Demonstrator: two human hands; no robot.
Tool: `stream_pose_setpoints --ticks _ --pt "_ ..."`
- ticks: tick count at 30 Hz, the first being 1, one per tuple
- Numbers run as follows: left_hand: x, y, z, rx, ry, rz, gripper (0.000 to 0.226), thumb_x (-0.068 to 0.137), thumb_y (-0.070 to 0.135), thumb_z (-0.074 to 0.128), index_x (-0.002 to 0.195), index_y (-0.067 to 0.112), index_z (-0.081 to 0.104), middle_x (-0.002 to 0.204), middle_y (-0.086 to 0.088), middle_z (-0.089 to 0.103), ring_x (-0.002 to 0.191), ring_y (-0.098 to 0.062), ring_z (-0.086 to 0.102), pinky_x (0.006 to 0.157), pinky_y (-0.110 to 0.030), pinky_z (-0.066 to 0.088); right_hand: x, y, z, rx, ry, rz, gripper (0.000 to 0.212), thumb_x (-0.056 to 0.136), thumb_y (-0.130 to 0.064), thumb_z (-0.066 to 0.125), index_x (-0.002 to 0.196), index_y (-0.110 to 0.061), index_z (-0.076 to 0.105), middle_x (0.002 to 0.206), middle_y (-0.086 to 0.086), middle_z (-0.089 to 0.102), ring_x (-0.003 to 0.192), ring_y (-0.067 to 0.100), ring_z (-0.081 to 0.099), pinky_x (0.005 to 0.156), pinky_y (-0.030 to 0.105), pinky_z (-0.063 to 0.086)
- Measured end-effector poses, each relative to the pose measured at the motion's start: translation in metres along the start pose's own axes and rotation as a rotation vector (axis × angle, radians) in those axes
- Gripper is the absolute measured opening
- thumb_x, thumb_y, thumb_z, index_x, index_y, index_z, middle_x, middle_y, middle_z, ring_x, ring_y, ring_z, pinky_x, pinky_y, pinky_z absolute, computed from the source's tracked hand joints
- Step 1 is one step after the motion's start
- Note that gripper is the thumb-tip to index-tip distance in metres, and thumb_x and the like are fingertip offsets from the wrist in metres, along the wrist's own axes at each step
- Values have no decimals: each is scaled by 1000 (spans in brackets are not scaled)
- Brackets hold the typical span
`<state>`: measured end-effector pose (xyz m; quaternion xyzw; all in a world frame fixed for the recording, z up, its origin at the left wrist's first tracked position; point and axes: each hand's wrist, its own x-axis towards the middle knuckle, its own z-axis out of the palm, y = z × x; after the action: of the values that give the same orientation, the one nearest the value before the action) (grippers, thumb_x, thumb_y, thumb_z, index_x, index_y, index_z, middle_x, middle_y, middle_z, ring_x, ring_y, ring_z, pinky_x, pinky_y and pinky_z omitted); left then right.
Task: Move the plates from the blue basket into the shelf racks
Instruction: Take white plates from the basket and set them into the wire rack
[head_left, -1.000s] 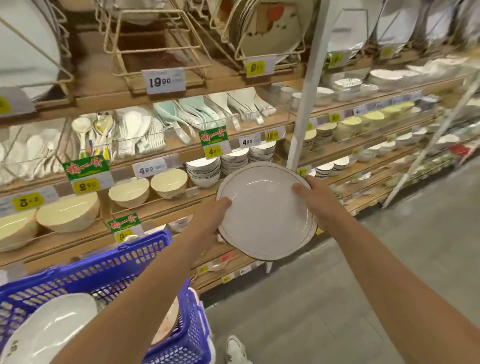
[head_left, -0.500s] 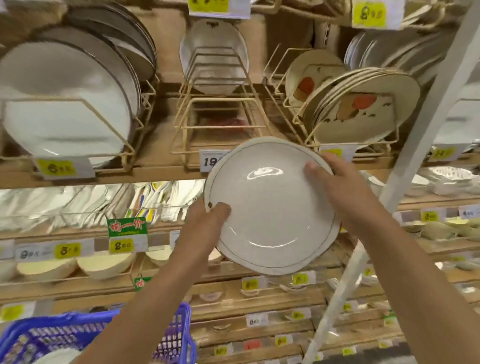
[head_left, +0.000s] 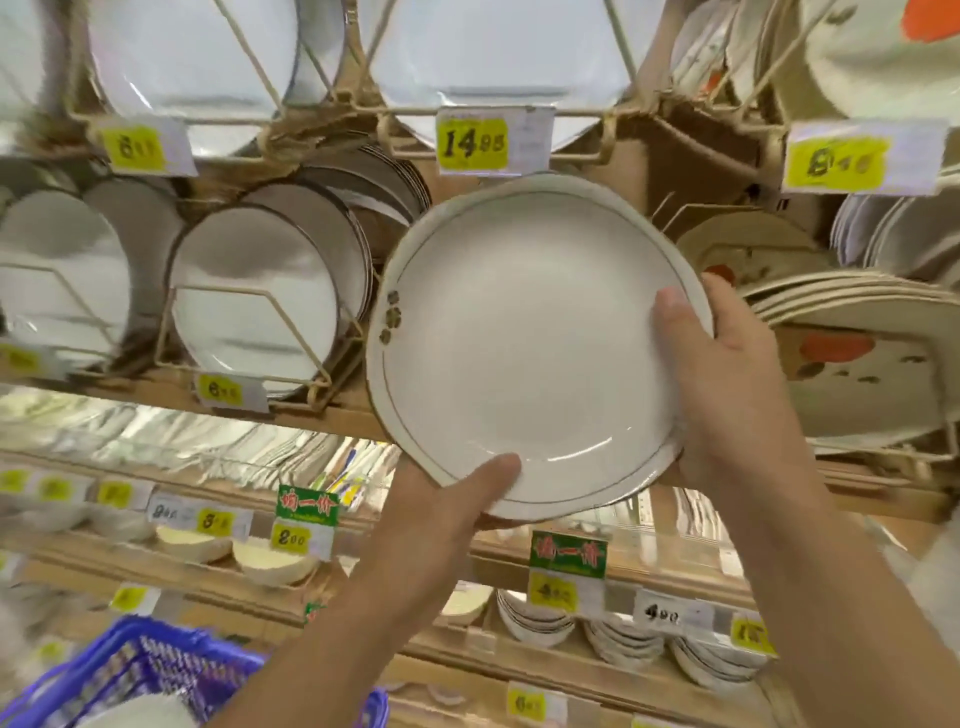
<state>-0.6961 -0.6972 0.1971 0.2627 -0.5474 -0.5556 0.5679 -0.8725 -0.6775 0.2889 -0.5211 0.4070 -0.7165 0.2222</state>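
I hold a white plate (head_left: 524, 343) with a thin gold rim line and a small brown mark, raised in front of the plate shelf. My left hand (head_left: 447, 519) grips its lower edge with the thumb on the face. My right hand (head_left: 727, 374) grips its right edge, thumb on the face. The plate hides the wire rack behind it. The blue basket (head_left: 145, 675) sits at the bottom left with a white plate (head_left: 140, 714) showing inside.
Cream wire racks (head_left: 249, 332) to the left hold upright white plates. Plates with orange marks (head_left: 857, 364) lean in a rack on the right. More plates stand in racks above (head_left: 493, 57). Lower shelves carry bowls (head_left: 535, 618), spoons and yellow price tags.
Both hands have lifted the plate from waist height up to the plate-rack shelf. The view has tilted up and closer to the racks; the basket has dropped to the bottom corner.
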Motion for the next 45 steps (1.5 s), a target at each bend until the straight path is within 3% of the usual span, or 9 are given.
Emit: stream_pose_setpoints --ticks 5,9,11,17,21,25,32,41,45 --pt "14 34 -20 208 120 19 75 52 34 81 123 22 59 110 2 73 105 -21 68 96 -45 49 28 -36 -30 -142 -327 -38 24 98 -12 50 109 -30 61 74 -12 73 60 3 67 45 18 48" --pt "9 73 -29 663 -68 262 35 69 41 70 102 52 67 98 20 72 94 2 67 85 -18 53 27 -53 -56 -653 -664 -392 12 89 -20 58 84 -31 61 73 -24 63 65 -6 57 57 4 40" --pt "9 87 -27 875 -114 407 24 79 40 64 102 40 69 94 14 73 91 -1 66 77 -14 51 21 -48 -60 -812 -735 -473 6 87 -23 54 86 -29 55 79 -19 62 69 -7 54 61 8 40" --pt "37 119 -12 1174 144 1046 28 88 0 59 115 2 63 98 0 67 87 -11 57 74 -17 43 23 -60 -51 -827 -512 -688 38 84 -12 47 115 -32 55 79 -19 56 69 4 50 60 20 37" --pt "61 129 -23 1395 165 1260 39 81 3 62 119 -2 61 87 -20 71 76 -20 57 65 -25 41 33 -62 -47 -1061 -406 -826 59 75 -5 50 132 -18 49 99 11 68 84 36 59 59 32 31" --pt "99 118 -29 1522 102 1049 41 85 17 54 126 10 54 78 -20 69 63 -35 67 55 -26 41 64 -48 -36 -1226 -309 -789 46 84 1 48 127 -13 49 104 20 67 89 44 60 61 33 29" --pt "151 73 -35 1252 138 688 40 86 15 61 125 14 62 117 -13 69 108 -28 63 76 -17 33 90 6 -6 -1185 -229 -592 33 89 -1 46 120 -10 55 116 14 64 106 37 58 82 41 46" --pt "209 75 -37 1239 308 542 21 87 2 54 103 -4 66 104 -27 66 99 -39 61 67 -25 32 136 20 21 -1244 -31 -578 31 86 6 48 112 -7 57 109 22 64 101 44 59 80 43 46" --pt "238 67 -34 1097 261 567 39 85 -6 54 123 1 61 116 -23 65 110 -34 60 81 -26 43 159 32 22 -1280 43 -539 33 84 12 45 112 -1 57 101 29 61 94 48 58 76 46 47"
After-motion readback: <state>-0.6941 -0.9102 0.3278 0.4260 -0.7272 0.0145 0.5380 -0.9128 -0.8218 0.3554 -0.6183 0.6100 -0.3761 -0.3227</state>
